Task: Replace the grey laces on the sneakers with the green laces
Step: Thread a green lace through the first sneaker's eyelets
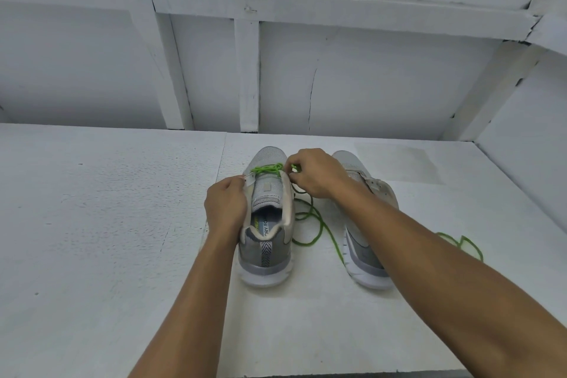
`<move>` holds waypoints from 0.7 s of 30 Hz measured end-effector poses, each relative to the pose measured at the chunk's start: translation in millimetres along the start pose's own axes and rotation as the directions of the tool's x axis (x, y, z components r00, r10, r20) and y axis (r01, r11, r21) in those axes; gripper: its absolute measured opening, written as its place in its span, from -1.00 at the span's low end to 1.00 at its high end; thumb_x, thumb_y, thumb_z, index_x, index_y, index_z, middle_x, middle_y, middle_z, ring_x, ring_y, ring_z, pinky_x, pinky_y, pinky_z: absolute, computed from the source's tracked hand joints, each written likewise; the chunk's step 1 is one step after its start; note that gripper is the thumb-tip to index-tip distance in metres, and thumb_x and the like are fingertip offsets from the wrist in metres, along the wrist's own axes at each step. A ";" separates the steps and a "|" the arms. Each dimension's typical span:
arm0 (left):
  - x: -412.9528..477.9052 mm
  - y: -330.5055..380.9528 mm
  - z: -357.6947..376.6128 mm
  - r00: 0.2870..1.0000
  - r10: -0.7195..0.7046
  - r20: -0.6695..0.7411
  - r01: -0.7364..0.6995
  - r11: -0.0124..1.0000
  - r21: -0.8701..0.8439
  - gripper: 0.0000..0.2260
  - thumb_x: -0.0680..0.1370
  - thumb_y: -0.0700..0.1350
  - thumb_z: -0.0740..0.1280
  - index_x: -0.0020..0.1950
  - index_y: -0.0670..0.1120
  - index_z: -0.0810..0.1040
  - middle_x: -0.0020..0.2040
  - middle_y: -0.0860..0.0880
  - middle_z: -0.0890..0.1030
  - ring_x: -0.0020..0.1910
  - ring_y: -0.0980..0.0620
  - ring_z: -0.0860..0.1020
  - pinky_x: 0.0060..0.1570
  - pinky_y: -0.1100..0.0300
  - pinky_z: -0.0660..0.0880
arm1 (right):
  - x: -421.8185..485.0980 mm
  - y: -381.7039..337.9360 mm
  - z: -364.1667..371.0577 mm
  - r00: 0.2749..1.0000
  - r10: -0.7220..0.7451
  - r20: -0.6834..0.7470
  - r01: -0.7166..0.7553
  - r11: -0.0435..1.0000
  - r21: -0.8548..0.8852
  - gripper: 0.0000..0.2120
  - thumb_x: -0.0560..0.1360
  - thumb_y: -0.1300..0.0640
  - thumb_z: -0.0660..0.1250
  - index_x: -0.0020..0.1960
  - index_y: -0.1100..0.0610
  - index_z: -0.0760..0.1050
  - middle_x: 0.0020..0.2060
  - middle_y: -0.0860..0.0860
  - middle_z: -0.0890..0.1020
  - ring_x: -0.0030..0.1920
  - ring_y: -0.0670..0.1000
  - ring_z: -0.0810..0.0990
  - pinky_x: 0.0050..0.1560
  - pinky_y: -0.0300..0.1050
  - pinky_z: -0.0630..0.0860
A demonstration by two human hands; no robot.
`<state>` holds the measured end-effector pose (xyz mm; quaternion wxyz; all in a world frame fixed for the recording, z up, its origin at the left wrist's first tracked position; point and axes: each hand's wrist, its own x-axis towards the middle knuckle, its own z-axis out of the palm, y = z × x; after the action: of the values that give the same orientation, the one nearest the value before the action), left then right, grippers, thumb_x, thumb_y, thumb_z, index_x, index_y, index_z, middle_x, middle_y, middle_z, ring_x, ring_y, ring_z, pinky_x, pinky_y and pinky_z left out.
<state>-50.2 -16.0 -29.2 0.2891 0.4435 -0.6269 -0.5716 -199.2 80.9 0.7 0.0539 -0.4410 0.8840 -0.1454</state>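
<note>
On the white table [107, 224] two grey sneakers stand side by side, heels toward the person. The left hand [225, 204] grips the left sneaker [266, 242] along its left side, fingers curled, with the thumb and forefinger pinching the eyelet flap near the lower eyelets. The right hand [313, 173] hovers over the same shoe's right eyelet row, fingers bunched together, and its fingertips [291, 169] pinch the end of the green lace [319, 230]. That lace crosses the lowest eyelets near the toe, then falls off the shoe's right side and lies in loose loops on the table between the two shoes. The right sneaker [365, 258] stands just beside it, partly hidden under the right forearm, and shows no lace in the eyelets that can be seen. A second green lace [460, 242] lies curled on the table to the right of the forearm, apart from both shoes.
</note>
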 end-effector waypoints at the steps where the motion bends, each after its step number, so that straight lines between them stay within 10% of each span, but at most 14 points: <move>1: -0.6 0.1 0.1 1.000 -0.002 0.001 0.002 1.000 -0.004 -0.81 0.56 -0.15 0.24 -0.20 -0.04 0.60 -0.20 -0.01 0.60 -0.03 -0.13 0.56 0.08 -0.04 0.48 | -0.3 -0.1 0.1 1.000 0.010 -0.006 -0.010 1.000 0.000 -0.87 0.53 0.05 0.27 -0.04 -0.01 0.60 -0.05 -0.05 0.60 -0.04 0.07 0.55 -0.13 -0.08 0.47; 11: 2.0 -1.4 -1.6 1.000 -0.008 -0.016 0.008 1.000 0.004 -0.80 0.54 -0.14 0.25 -0.17 -0.09 0.65 -0.15 -0.07 0.66 -0.01 -0.15 0.58 0.03 -0.04 0.50 | 6.6 -1.8 -20.9 0.975 0.159 0.155 -0.166 0.986 0.030 -0.79 0.52 0.10 0.16 -0.27 0.14 0.38 -0.31 0.04 0.48 -0.25 0.07 0.42 -0.35 -0.13 0.27; 21: 2.1 4.3 -3.9 0.998 0.062 0.006 -0.062 0.996 0.060 -0.80 0.56 -0.15 0.24 0.00 -0.02 0.66 -0.05 0.07 0.63 0.10 -0.04 0.56 0.15 0.07 0.47 | 2.9 -4.1 -33.0 0.943 0.154 0.293 -0.121 0.984 -0.128 -0.72 0.57 0.20 0.12 0.13 0.22 0.56 0.12 0.11 0.61 0.03 0.09 0.54 -0.15 -0.14 0.37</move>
<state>-48.7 -19.9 -24.6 0.2920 0.4314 -0.6577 -0.5441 -205.2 83.1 33.5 0.1745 -0.3973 0.9006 -0.0242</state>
